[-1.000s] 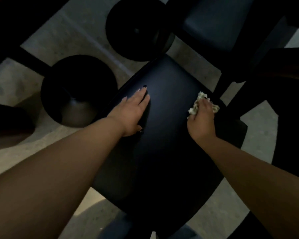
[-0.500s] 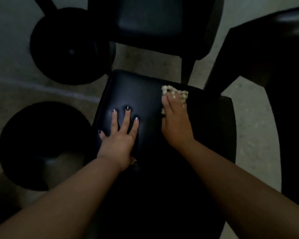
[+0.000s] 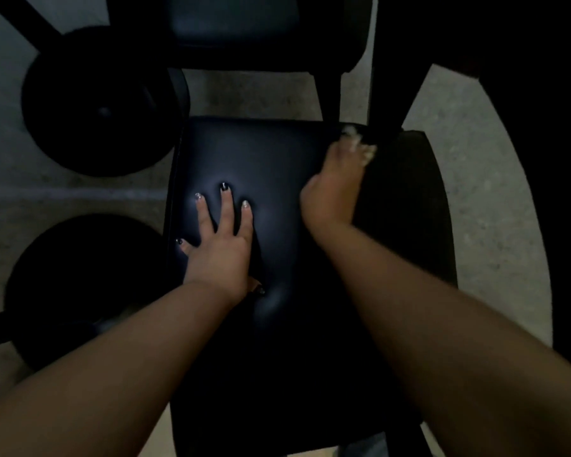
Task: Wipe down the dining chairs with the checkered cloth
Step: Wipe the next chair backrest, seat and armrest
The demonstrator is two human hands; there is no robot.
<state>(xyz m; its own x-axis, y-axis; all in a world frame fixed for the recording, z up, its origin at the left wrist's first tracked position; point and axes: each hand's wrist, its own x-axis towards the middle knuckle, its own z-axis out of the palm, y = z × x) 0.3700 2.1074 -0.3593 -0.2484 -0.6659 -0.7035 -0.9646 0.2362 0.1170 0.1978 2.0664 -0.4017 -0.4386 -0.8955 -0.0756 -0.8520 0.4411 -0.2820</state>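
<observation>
A dark padded dining chair seat [image 3: 277, 153] fills the middle of the head view. My left hand [image 3: 221, 242] lies flat on its left half, fingers spread and straight, pressing a dent into the padding. My right hand [image 3: 333, 189] is at the seat's far right corner, pressing the checkered cloth [image 3: 360, 146] against the cushion. Only a pale crumpled bit of the cloth shows past the fingertips, and it is blurred.
A second dark chair [image 3: 264, 31] stands just beyond, its leg [image 3: 332, 94] near the cloth. Two round black table bases [image 3: 93, 103] [image 3: 80, 285] sit on the grey floor at left. A dark table edge [image 3: 508, 94] looms at right.
My right hand has slid the cloth from the seat's far middle to its far right corner. The left hand stayed flat on the seat. The view has shifted a little.
</observation>
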